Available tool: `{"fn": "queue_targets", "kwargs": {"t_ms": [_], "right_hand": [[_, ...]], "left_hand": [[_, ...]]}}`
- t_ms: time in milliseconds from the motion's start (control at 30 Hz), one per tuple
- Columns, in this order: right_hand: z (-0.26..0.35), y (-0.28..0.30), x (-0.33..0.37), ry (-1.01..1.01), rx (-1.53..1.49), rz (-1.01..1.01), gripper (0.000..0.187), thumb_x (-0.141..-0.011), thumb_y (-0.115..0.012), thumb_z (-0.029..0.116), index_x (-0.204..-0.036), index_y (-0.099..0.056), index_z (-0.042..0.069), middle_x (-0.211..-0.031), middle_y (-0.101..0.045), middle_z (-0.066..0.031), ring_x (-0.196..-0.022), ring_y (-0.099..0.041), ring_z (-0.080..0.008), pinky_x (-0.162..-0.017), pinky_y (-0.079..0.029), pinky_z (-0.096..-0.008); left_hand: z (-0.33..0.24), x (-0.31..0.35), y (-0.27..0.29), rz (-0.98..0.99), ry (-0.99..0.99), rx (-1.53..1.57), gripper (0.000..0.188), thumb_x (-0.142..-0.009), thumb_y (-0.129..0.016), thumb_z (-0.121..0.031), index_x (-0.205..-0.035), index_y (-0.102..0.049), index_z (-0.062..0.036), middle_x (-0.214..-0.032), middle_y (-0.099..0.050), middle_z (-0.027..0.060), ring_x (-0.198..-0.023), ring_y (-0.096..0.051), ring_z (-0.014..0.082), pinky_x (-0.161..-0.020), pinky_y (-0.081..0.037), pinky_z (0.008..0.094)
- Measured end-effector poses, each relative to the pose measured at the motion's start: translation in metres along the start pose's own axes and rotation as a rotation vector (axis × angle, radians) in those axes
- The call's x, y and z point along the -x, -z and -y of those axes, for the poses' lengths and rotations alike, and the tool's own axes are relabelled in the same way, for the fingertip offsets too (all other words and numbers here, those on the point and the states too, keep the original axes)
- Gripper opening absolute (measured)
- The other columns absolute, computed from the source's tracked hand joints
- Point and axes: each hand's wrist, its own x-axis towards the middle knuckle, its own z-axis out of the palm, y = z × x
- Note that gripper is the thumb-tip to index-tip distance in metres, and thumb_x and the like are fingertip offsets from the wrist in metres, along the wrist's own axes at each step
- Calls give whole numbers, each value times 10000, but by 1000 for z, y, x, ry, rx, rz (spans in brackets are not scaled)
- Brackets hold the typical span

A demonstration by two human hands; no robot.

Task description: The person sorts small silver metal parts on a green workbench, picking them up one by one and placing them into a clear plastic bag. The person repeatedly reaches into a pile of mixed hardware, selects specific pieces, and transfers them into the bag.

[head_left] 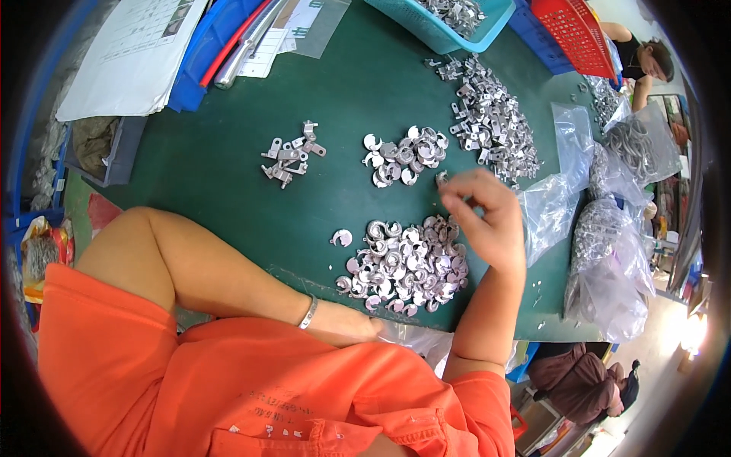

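Note:
My right hand point(491, 221) is over the table, thumb and fingers pinched on a small round metal piece point(442, 178) like those in the heaps beside it. Below it lies a large heap of round, crescent-cut metal pieces point(411, 263). A smaller group of the same pieces point(403, 156) lies farther off. My left hand point(346, 324), with a bracelet at the wrist, rests low at the near table edge beside a clear plastic bag point(419, 339); its fingers are mostly hidden. A few small bent metal brackets point(289, 156) sit to the left, and a big pile of them point(495, 118) to the right.
A teal basket point(396, 9) of metal parts stands at the far edge of the green table point(221, 145), near a red basket point(567, 34). Clear bags point(609, 266) line the right side. Papers point(126, 57) and a blue tray point(194, 72) are far left. Two other people are at right.

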Motion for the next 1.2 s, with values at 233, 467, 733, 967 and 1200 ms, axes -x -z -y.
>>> {"fn": "queue_targets", "kwargs": {"t_ms": [233, 467, 733, 967, 1200], "right_hand": [[-1, -11, -6, -485, -322, -245, 119, -822, -617, 29, -920, -655, -27, -745, -645, -44, -653, -599, -85, -550, -480, -218], [1, 22, 3, -90, -508, 270, 178, -776, -640, -11, -953, -650, -24, -880, -645, -98, -790, -610, -148, -677, -489, -281], [2, -26, -26, 146, 237, -170, 214, -706, -653, -16, -917, -649, 21, -898, -607, -81, -863, -549, -297, -782, -455, -347], [1, -12, -13, -519, -625, -252, 178, -845, -591, 44, -994, -629, -47, -840, -666, -94, -693, -636, -136, -555, -504, -235], [1, 6, -4, -515, -747, -136, 146, -845, -580, 33, -946, -630, -60, -829, -662, -104, -703, -642, -161, -575, -501, -244]], "left_hand": [[-8, 2, 7, 34, 49, 33, 199, -886, -399, -149, -884, -404, 50, -654, -537, 216, -627, -598, 342, -522, -447, 377], [-3, 3, 4, 41, 26, 61, 214, -890, -402, -153, -891, -402, 61, -661, -538, 226, -641, -605, 339, -541, -461, 374], [4, 1, -3, 15, 8, 53, 187, -885, -413, -138, -875, -400, 49, -687, -552, 207, -664, -601, 335, -570, -457, 371], [-2, -1, 4, 113, 98, 40, 200, -905, -396, -149, -911, -406, 51, -718, -573, 238, -696, -617, 353, -581, -471, 384], [0, 1, 4, 129, 129, 140, 269, -928, -375, -197, -975, -388, 67, -745, -577, 279, -734, -614, 390, -601, -472, 424]]}}
